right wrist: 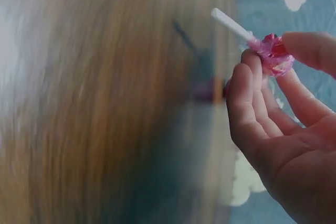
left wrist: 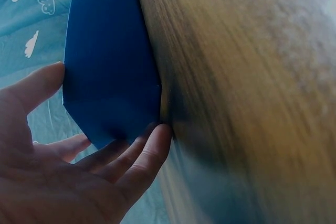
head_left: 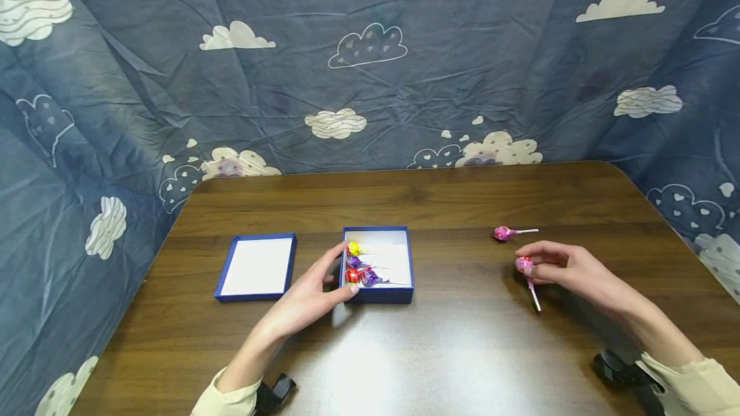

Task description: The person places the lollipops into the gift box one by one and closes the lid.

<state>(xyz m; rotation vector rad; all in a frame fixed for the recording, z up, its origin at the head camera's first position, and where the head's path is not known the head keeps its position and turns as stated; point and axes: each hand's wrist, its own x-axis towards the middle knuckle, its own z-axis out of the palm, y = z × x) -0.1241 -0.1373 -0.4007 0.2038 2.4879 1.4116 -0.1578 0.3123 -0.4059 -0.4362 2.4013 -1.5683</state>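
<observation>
On the brown wooden table (head_left: pixel 462 352), left of centre: a blue lid (head_left: pixel 257 267), lying upside down, white inside, nothing in it. Just right of it, well apart from the right hand (head_left: pixel 569 268): an open blue box (head_left: pixel 381 294), white inside, holding four wrapped sweets along its left side. Farthest a yellow lollipop (head_left: pixel 354 248), then a purple lollipop (head_left: pixel 354 262), a red lollipop (head_left: pixel 352 275) and a second purple lollipop (head_left: pixel 370 277) nearest, all with sticks pointing right.

Left hand (head_left: pixel 312 297) spread loosely round the near left corner of the box, thumb on the left wall, fingertips on the near wall; bracing, not clenched. Right hand low over the table on the right, pinching the held pink lollipop (head_left: pixel 524 265) by its head between thumb and fingers, with the stick pointing to the near edge. Just beyond that hand, a loose pink lollipop (head_left: pixel 504 233), flat on the wood.

By the look of it, more than half done: four packed, one in the fingers, one outside on the table, lid off.
</observation>
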